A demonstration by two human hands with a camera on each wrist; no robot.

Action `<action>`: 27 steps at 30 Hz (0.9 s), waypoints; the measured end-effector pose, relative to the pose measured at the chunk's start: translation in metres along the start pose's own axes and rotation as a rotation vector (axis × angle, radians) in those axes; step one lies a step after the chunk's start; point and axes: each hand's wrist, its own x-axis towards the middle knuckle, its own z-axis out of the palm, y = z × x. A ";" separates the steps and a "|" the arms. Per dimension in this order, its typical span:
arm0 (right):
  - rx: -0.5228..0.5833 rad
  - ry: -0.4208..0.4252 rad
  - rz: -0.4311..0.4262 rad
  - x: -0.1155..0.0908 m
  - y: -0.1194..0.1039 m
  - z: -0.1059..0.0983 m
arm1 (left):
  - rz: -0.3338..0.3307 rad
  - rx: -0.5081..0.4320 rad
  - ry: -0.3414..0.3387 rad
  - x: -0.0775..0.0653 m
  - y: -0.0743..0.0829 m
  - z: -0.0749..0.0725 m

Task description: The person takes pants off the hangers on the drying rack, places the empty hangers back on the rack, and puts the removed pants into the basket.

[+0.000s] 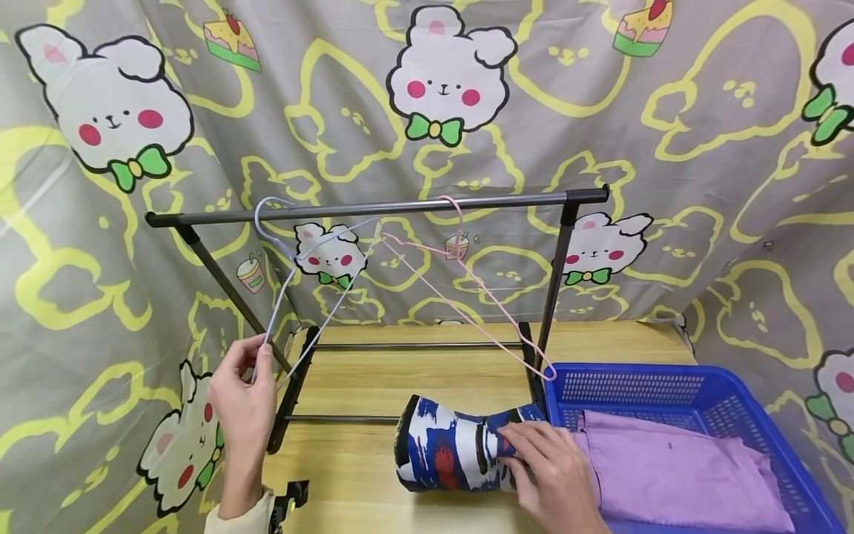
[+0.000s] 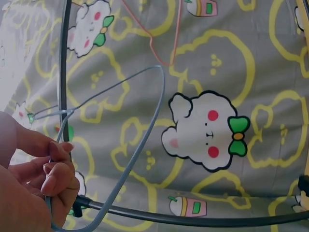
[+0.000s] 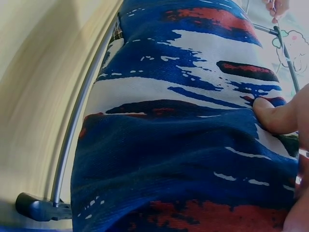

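Observation:
My left hand [image 1: 245, 393] pinches one arm of a light blue clothes hanger [image 1: 333, 305], whose hook loops over the rack's top bar. In the left wrist view the fingers [image 2: 59, 176] curl round the hanger's wire. My right hand [image 1: 550, 471] grips a folded piece of cloth [image 1: 447, 449] patterned in blue, white, red and black, held above the wooden table. In the right wrist view the thumb [image 3: 275, 116] presses on the cloth's edge; the other fingers are mostly hidden. A pink hanger [image 1: 460, 293] hangs from the bar on the right.
A dark metal rack [image 1: 373, 211] stands on the wooden table [image 1: 347, 489]. At right sits a blue plastic basket [image 1: 630, 382] holding a folded purple garment [image 1: 687, 471]. A grey curtain [image 1: 594, 111] with cartoon prints surrounds the table at the back and sides.

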 end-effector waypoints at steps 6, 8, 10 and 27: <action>-0.002 -0.004 0.001 -0.001 -0.002 0.003 | -0.037 0.011 -0.039 -0.001 -0.002 0.004; -0.007 -0.003 0.003 -0.001 -0.003 0.003 | -0.053 0.026 -0.058 -0.003 -0.003 0.004; -0.010 0.001 0.003 -0.002 -0.003 0.004 | -0.059 0.049 -0.077 -0.005 -0.003 0.004; 0.013 0.007 -0.001 -0.005 -0.006 0.005 | 0.002 0.076 -0.170 -0.007 -0.002 0.001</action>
